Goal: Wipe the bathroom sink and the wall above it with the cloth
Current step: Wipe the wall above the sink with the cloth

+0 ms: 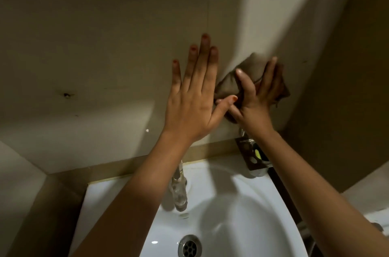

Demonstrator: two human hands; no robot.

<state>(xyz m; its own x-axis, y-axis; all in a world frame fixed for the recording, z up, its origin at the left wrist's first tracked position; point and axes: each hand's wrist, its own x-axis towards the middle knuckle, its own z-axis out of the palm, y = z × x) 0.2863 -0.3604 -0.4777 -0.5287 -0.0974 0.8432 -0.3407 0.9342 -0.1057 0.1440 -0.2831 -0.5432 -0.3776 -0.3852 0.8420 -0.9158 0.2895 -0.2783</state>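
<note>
Beige wall [105, 46] above white sink [242, 225]. Left hand [193, 99] lies flat on wall, fingers straight, slightly apart. Right hand [254, 99] presses crumpled brown cloth [250, 65] against wall near the right corner, fingers straight and splayed.

both bare arms reached up from the bottom of the view and drew toward each other, the left forearm [130, 204] from the lower left and the right forearm [315, 183] from the lower right. the left grip [193, 105] lay flat to the wall [105, 46], back to the camera, its fingers [205, 57] straight and pointing up, the little finger a bit apart. its red-nailed thumb stretched right, and its tip overlapped the right grip [255, 101]. the right grip spread fairly straight fingers [267, 76] over the cloth [250, 63] and pressed it to the wall, the index finger set apart from the rest.
</note>
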